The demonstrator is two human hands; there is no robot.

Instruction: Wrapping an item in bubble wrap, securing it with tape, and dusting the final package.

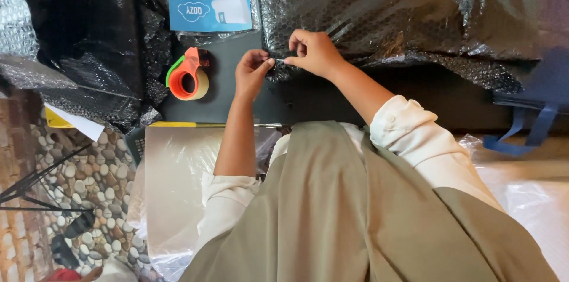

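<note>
My left hand [252, 73] and my right hand [313, 52] meet at the lower edge of a large black bubble-wrap sheet [403, 9] on a dark table [308, 101]. Both hands pinch the wrap's edge between thumb and fingers, a few centimetres apart. An orange and green tape dispenser [188, 74] with a roll of tape lies on the table just left of my left hand. What sits under the wrap is hidden.
A blue and white product card in a clear bag [208, 0] lies beyond the dispenser. More black bubble wrap [89, 39] is heaped at the left. A dark blue bag with straps [536, 110] is at the right. Clear plastic sheeting [178, 181] and a pebble floor [89, 181] are below.
</note>
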